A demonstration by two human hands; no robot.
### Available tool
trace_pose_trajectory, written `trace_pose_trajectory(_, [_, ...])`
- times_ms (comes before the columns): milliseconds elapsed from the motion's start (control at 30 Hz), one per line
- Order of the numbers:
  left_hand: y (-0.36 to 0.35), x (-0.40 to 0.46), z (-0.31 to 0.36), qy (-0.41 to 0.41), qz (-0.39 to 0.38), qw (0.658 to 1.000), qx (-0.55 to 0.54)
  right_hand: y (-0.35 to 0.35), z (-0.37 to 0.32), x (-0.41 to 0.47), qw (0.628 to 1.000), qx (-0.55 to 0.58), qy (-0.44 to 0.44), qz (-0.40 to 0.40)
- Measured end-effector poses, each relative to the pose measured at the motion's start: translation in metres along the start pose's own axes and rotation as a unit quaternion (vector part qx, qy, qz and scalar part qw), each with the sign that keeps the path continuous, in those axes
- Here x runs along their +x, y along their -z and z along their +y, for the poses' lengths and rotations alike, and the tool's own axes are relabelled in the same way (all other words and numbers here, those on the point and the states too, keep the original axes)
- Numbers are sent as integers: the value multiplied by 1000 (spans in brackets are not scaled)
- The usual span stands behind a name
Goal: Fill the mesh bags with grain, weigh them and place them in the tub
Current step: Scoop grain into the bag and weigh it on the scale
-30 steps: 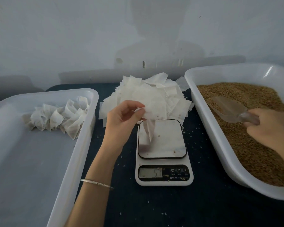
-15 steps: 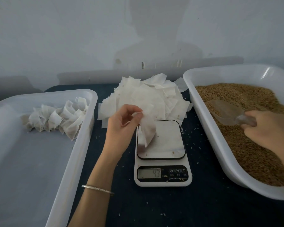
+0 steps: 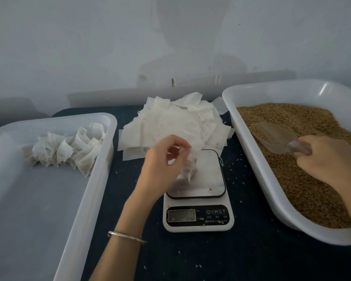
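Observation:
My left hand [image 3: 162,161] pinches an empty white mesh bag [image 3: 189,166] just above the plate of the white kitchen scale [image 3: 199,199]. Behind the scale lies a heap of flat empty mesh bags [image 3: 170,122]. In the white tub on the right [image 3: 251,159], filled with brown grain [image 3: 304,179], my right hand [image 3: 330,161] grips the handle of a clear plastic scoop [image 3: 276,136] whose bowl lies on the grain. The white tub on the left [image 3: 101,179] holds several filled bags [image 3: 69,147] at its far end.
Everything stands on a dark table top [image 3: 190,260] strewn with loose grains. A pale wall rises right behind the tubs. A thin metal bangle [image 3: 126,237] circles my left wrist.
My left hand has lowered a little with the mesh bag and turned it in its fingers over the scale. My right hand and the scoop have hardly moved in the grain.

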State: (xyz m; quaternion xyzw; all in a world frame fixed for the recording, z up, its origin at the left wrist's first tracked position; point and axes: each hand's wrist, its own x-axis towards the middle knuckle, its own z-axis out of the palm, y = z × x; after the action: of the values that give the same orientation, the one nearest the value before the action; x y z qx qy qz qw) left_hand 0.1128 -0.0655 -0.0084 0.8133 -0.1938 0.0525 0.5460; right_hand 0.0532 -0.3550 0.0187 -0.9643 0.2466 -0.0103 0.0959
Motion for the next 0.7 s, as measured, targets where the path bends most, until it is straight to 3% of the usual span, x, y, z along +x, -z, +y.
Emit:
trace_pose_trajectory(133, [-18,-4,1,-18,-64,995,71,-1,1,0,1000,-4,3,1])
trace_pose_trajectory(433, [-20,-5,0,-19,-74,996,46,1,0,-2,999,-11,12,-41])
trace_pose_trajectory(567, [-13,-7,6,-11,45,997,-57,0,-1,-1,998,-16,22,-52])
trace_pose_trajectory(700, [4,-10,8,-18,186,972,-141,0,-2,1,998,-32,26,-46])
